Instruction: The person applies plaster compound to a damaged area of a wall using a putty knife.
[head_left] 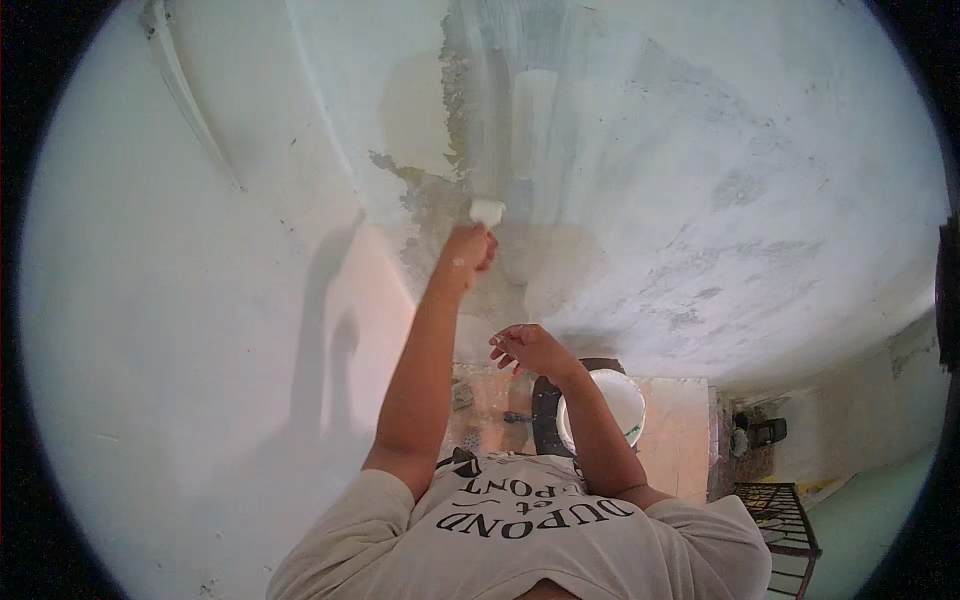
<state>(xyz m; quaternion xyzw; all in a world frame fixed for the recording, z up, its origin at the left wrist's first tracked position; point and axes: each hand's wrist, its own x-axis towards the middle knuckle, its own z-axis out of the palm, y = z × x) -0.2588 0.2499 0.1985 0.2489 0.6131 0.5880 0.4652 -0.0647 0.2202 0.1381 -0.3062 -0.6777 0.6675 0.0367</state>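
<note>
My left hand (472,249) reaches up to the wall, its fingers closed around the handle of a white-headed painting tool (487,212). Whether the head is a brush or a small roller I cannot tell. It is at a bare grey patch (435,200) with a ragged edge of peeling paint, and pale streaks run up the wall above. Lower down, in front of my chest, my right hand (528,350) is open and holds nothing I can see; its loosely bent fingers carry white smears. Under my right forearm stands a white bucket (622,400), partly hidden by the arm.
A dark seat-like support (547,415) is beside the bucket. Tiled floor (675,420) lies below, with small objects near my feet. To the right are a dark metal railing (785,520) and a black object (768,432). A second wall (180,300) closes in on the left.
</note>
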